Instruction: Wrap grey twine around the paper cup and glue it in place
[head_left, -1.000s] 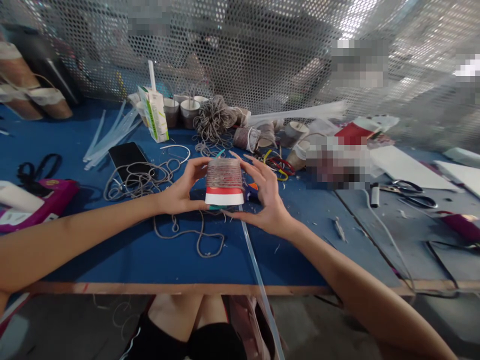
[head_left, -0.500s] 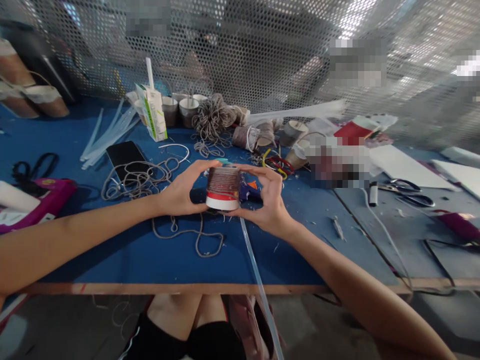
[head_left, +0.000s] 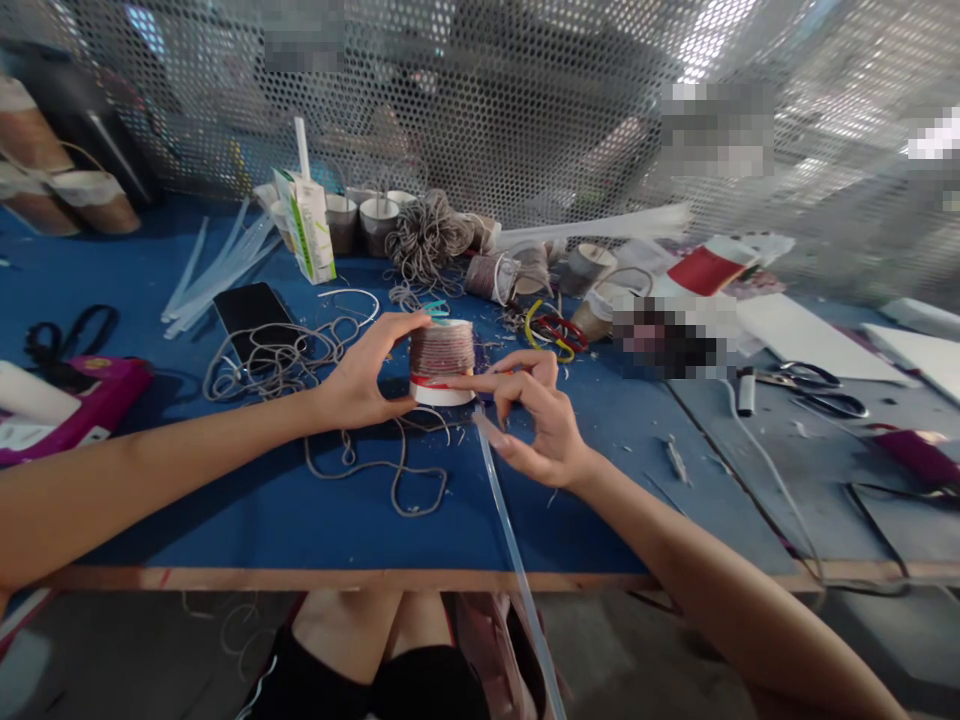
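Note:
A paper cup [head_left: 442,352] wrapped in grey-brown cord is held upright, a red and white band showing at its bottom. My left hand [head_left: 360,380] grips its left side, fingers at the top and thumb at the base. My right hand [head_left: 544,420] has its index finger stretched against the red band; the thumb stands apart and the other fingers are curled. Below it, a long clear glue stick [head_left: 510,530] runs over the table edge; its upper end is near the right thumb. Loose grey cord [head_left: 360,465] lies beneath the left wrist.
A phone [head_left: 255,320] lies partly under tangled cord at left, beside a magenta tool [head_left: 105,395]. Cord-wrapped cups [head_left: 379,225], a drink carton [head_left: 306,225] and a cord bundle [head_left: 431,240] stand behind. Scissors [head_left: 814,385] lie right; perforated mesh [head_left: 487,110] rises at the back.
My right hand has let go of the cup's right side and now touches its lower front with the index finger. The cup has tilted slightly, still in my left hand.

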